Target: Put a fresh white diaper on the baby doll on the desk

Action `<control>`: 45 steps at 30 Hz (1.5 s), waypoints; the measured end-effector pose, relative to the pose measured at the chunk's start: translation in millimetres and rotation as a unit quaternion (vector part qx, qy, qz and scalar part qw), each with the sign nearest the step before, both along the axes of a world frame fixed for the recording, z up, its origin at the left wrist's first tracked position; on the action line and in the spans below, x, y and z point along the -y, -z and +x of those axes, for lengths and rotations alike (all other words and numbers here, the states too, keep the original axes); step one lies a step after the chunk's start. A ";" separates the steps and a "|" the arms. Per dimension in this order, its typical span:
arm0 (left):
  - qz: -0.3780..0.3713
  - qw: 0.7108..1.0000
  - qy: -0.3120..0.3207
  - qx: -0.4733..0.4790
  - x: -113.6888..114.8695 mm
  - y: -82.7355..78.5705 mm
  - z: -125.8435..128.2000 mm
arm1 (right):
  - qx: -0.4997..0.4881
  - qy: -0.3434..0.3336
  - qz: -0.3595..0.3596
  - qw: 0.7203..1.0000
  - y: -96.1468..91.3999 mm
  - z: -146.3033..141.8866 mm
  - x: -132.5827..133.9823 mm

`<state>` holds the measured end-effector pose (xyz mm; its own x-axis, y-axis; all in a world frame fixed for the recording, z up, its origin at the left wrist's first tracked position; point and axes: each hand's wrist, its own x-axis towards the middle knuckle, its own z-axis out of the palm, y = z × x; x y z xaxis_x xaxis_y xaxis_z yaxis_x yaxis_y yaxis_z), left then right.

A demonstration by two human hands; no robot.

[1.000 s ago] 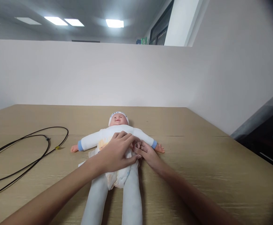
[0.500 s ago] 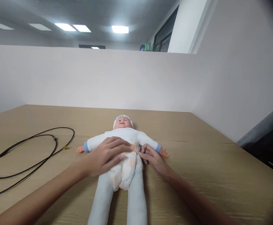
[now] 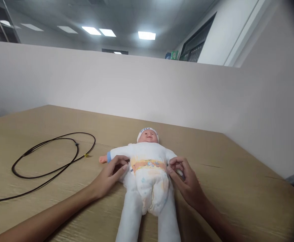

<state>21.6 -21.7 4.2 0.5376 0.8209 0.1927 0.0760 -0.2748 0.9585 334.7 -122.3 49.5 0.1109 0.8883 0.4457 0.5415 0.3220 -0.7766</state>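
A baby doll [image 3: 147, 153] in a white suit and cap lies on its back on the wooden table [image 3: 237, 181], legs toward me. A white diaper [image 3: 152, 185] with an orange printed waistband is wrapped round its hips. My left hand [image 3: 109, 176] rests at the doll's left side, fingers curled against the diaper's waist edge. My right hand [image 3: 186, 181] is at the other side, fingers bent and pinching at the diaper's waist tab. It covers the doll's far arm.
A black cable [image 3: 53, 158] lies looped on the table to the left, trailing to the left edge. A white partition wall [image 3: 111, 87] runs along the table's back and right side.
My left hand slid off the doll's belly to its left side, uncovering the diaper's front. My right hand shifted to the right side of the waist. The view swung left.
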 end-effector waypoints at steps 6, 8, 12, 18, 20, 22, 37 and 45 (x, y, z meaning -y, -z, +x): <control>-0.120 0.988 0.073 0.069 -18.7 -4.6 20.2 | 0.225 -0.100 -0.055 0.968 -61.5 -38.1 -35.4; -0.122 0.986 0.079 0.078 -23.5 -6.8 19.5 | 0.266 -0.121 -0.106 0.950 -76.3 -45.4 -52.8; -0.027 0.999 0.007 0.040 -26.3 -13.3 15.2 | 0.316 -0.162 -0.218 0.909 -92.8 -49.7 -84.6; 0.109 0.988 -0.102 -0.049 -28.4 -11.5 9.5 | 0.313 -0.158 -0.119 0.929 -85.9 -55.7 -83.6; 0.139 0.979 -0.124 -0.083 -27.6 -8.7 -0.1 | 0.321 -0.182 -0.034 0.929 -82.4 -61.8 -72.8; 0.184 0.965 -0.130 -0.131 -24.3 -5.4 -14.1 | 0.336 -0.245 0.014 0.909 -81.0 -69.3 -63.6; 0.033 0.975 0.000 -0.220 -26.4 -19.2 -34.2 | 0.417 -0.314 -0.050 0.852 -71.4 -88.1 -83.2; -0.110 0.993 0.017 -0.038 -31.6 -46.8 -7.7 | 0.442 -0.286 -0.028 0.850 -63.5 -98.6 -84.8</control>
<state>13.8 9.9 51.0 0.5720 0.8196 -0.0318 0.1451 -0.0630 0.9874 236.1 -37.5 113.0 -0.7023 0.7067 0.0860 0.6883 0.7049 -0.1713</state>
